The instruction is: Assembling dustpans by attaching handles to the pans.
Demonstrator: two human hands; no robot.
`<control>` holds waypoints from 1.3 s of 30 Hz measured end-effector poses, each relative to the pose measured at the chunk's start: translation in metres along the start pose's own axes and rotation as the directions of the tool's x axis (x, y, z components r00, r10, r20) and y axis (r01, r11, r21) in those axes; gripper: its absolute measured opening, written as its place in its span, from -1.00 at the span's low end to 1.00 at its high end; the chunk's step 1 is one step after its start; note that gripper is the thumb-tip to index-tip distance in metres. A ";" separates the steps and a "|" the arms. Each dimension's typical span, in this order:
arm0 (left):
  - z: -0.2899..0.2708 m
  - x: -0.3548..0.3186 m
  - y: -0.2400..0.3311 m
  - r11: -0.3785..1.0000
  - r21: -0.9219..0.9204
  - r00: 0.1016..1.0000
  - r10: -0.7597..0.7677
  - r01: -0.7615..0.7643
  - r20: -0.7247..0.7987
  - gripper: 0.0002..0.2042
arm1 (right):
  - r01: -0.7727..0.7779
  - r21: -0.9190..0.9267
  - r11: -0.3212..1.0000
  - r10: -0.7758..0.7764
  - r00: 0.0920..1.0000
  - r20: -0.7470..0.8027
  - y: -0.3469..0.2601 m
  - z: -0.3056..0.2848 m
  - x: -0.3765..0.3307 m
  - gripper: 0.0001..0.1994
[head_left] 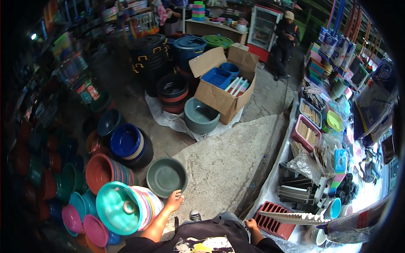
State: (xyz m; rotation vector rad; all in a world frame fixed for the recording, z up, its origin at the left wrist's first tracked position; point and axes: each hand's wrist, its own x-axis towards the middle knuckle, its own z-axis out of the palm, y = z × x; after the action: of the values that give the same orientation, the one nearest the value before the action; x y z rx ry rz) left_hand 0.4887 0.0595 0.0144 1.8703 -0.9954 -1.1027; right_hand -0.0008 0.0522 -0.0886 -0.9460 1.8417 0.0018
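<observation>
My left hand [173, 201] is over the near right rim of a round grey-green basin [167, 176]. Its fingers are apart and loosely bent, with nothing seen in them; whether they touch the rim I cannot tell. Beside that forearm leans a stack of colourful colanders, a turquoise colander [110, 211] on top with a roll of tape [129, 206] inside. On the other side, my right hand [251, 224] hangs low with curled fingers, nothing visible in it, close to a red slatted plastic rack [274, 220] on the goods table.
Stacked red basins [99, 172] and blue basins [125, 140] stand at the left. Ahead is an open cardboard box [228, 103] with blue tubs, beside grey basins [201, 114]. A long table with baskets [306, 131] runs along the right. A person [287, 40] sits far back.
</observation>
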 end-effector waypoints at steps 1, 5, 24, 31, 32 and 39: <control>-0.001 0.016 0.002 1.000 0.011 1.000 -0.017 0.016 0.018 -0.53 | -0.036 0.086 0.996 0.039 0.999 -0.037 0.001 0.003 -0.006 -0.78; 0.032 0.079 0.025 0.999 0.032 0.993 -0.030 0.027 0.113 -0.53 | -0.065 0.277 0.959 0.097 0.990 -0.106 0.059 0.026 0.027 -0.75; 0.123 0.449 0.125 0.756 0.648 0.940 -0.283 0.094 0.193 -0.54 | 0.202 0.469 0.860 -0.035 0.940 -0.340 -0.225 -0.188 0.336 -0.82; 0.188 0.550 0.211 0.919 0.290 0.941 -0.313 0.267 0.126 -0.55 | 0.258 0.336 0.906 -0.181 0.953 -0.245 -0.408 -0.302 0.412 -0.84; 0.197 0.561 0.216 0.922 0.267 0.936 -0.324 0.280 0.138 -0.55 | 0.201 0.342 0.918 -0.162 0.977 -0.138 -0.433 -0.314 0.416 -0.84; 0.238 0.660 0.189 0.755 0.409 0.814 -0.579 0.513 0.048 -0.49 | 0.154 0.170 0.973 -0.150 0.988 -0.031 -0.572 -0.365 0.513 -0.78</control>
State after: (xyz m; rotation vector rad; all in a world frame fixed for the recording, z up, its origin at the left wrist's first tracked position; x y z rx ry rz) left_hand 0.4439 -0.6510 -0.1317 2.5254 -0.8029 -1.5168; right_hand -0.0289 -0.7983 -0.0854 -0.9649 1.7500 -0.2564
